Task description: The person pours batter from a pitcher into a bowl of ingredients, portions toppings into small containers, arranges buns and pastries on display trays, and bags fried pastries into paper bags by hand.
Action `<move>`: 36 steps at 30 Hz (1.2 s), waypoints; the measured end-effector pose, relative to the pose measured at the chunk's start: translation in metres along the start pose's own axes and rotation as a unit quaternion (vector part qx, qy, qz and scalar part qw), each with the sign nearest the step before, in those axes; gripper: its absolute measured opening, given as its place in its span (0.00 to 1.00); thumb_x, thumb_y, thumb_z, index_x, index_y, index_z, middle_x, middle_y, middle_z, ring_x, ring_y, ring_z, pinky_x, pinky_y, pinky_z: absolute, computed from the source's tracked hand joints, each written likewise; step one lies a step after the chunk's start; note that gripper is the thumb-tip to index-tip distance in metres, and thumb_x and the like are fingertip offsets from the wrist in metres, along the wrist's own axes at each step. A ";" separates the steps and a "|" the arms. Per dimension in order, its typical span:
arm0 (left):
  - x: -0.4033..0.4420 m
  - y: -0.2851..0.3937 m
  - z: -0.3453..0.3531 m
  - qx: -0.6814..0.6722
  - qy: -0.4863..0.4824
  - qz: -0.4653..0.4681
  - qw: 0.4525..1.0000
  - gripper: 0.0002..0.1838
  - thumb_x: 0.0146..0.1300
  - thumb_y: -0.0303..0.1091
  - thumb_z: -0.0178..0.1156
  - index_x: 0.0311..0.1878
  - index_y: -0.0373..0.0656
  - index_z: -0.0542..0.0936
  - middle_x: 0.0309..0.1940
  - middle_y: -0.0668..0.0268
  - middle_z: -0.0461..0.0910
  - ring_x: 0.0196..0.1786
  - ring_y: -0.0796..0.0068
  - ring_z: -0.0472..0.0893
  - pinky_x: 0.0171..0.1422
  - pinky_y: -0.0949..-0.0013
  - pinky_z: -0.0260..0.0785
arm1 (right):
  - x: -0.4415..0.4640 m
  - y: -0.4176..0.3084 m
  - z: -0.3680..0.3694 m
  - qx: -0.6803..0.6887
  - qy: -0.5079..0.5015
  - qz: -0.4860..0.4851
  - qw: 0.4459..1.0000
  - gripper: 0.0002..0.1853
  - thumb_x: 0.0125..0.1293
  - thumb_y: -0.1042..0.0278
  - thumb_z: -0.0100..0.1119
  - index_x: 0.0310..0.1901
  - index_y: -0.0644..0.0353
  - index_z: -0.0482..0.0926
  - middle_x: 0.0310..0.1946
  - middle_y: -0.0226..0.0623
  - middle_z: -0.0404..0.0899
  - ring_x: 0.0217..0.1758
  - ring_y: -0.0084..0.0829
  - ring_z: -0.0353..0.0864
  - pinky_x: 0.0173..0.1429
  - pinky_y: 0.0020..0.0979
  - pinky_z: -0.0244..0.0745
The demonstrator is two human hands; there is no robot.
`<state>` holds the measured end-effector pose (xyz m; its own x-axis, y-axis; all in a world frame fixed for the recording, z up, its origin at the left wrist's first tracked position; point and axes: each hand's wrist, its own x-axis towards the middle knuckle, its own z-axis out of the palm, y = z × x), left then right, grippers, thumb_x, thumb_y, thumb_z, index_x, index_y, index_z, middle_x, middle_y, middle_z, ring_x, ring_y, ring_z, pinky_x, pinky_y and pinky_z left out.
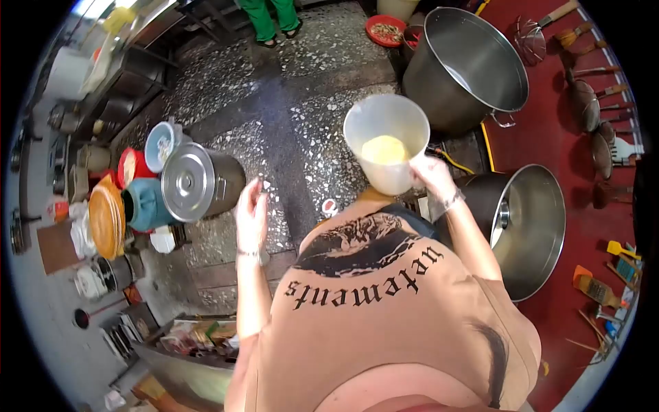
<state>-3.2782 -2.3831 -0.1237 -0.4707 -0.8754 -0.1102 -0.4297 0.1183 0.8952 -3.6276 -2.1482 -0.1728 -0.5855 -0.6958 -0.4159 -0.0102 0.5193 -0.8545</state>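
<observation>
At left, a lidded metal pot (228, 184) stands on the floor. Your left hand (252, 214) is near it, fingers loosely open, holding nothing. On your shirt (384, 309), blackletter seems to read "vetements", the first letter uncertain. The translucent jug (357, 134) hangs before you, yellow contents (384, 150) low inside; it looks light, fairly stiff plastic, perhaps slippery if wet, best taken by its handle. Your right hand (432, 174) closes around that side. No label is readable on it. Right, big open pots (436, 96) stand close.

The speckled floor (220, 89) carries — a lidded pot (225, 180).
</observation>
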 end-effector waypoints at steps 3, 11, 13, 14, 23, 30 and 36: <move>0.152 0.059 0.026 0.074 -0.080 0.143 0.984 0.19 0.66 0.25 0.55 0.61 0.37 0.73 0.50 0.57 0.78 0.48 0.71 0.80 0.54 0.71 0.72 | 0.096 -0.049 -0.003 0.047 0.054 -0.022 0.997 0.20 0.62 0.50 0.65 0.28 0.62 0.82 0.23 0.25 0.80 0.28 0.17 0.76 0.35 0.24 0.70; 0.445 0.089 0.097 0.141 -0.102 0.192 0.966 0.22 0.63 0.24 0.56 0.61 0.37 0.72 0.46 0.57 0.77 0.42 0.68 0.79 0.51 0.68 0.73 | 0.397 -0.111 -0.038 -0.026 0.143 -0.017 0.989 0.18 0.64 0.51 0.60 0.32 0.60 0.82 0.19 0.38 0.79 0.28 0.31 0.80 0.37 0.32 0.74; 0.500 0.084 0.098 0.120 -0.114 0.121 0.979 0.22 0.63 0.25 0.56 0.62 0.38 0.72 0.48 0.57 0.78 0.42 0.69 0.79 0.51 0.68 0.73 | 0.465 -0.136 -0.053 -0.065 0.162 0.045 0.984 0.22 0.66 0.50 0.59 0.24 0.62 0.79 0.18 0.33 0.79 0.23 0.27 0.77 0.34 0.31 0.72; 0.525 0.089 0.095 0.127 -0.116 0.099 0.980 0.22 0.64 0.25 0.56 0.62 0.38 0.72 0.49 0.56 0.78 0.43 0.69 0.79 0.51 0.68 0.73 | 0.512 -0.113 -0.062 -0.155 0.140 0.048 0.977 0.29 0.66 0.39 0.51 0.31 0.63 0.81 0.20 0.43 0.80 0.31 0.41 0.83 0.41 0.38 0.76; 0.868 0.064 0.145 0.063 -0.170 -0.008 0.983 0.22 0.67 0.26 0.53 0.64 0.38 0.70 0.55 0.57 0.77 0.47 0.74 0.76 0.54 0.72 0.70 | 0.798 -0.108 -0.109 -0.189 0.221 0.190 0.938 0.40 0.69 0.33 0.39 0.46 0.74 0.79 0.41 0.61 0.81 0.48 0.53 0.80 0.58 0.42 0.72; 1.047 0.201 0.311 0.109 -0.355 0.085 0.925 0.22 0.66 0.27 0.55 0.63 0.38 0.71 0.54 0.55 0.78 0.49 0.66 0.79 0.52 0.66 0.72 | 0.949 -0.072 -0.138 -0.202 0.251 0.253 0.912 0.38 0.68 0.33 0.40 0.49 0.68 0.79 0.46 0.56 0.81 0.54 0.50 0.78 0.62 0.40 0.69; 1.105 0.210 0.454 0.106 -0.468 0.163 0.862 0.20 0.62 0.24 0.57 0.59 0.38 0.73 0.41 0.54 0.78 0.39 0.61 0.80 0.44 0.63 0.73 | 1.041 -0.075 -0.168 -0.245 0.184 0.246 0.920 0.24 0.71 0.48 0.37 0.47 0.56 0.80 0.41 0.48 0.83 0.48 0.46 0.81 0.54 0.44 0.74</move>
<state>-4.2385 -3.1125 -0.2539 -0.9659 -0.0307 -0.2571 -0.2423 0.4570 0.8558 -4.3724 -2.8288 -0.4894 -0.8504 -0.1482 -0.5048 0.0188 0.9503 -0.3107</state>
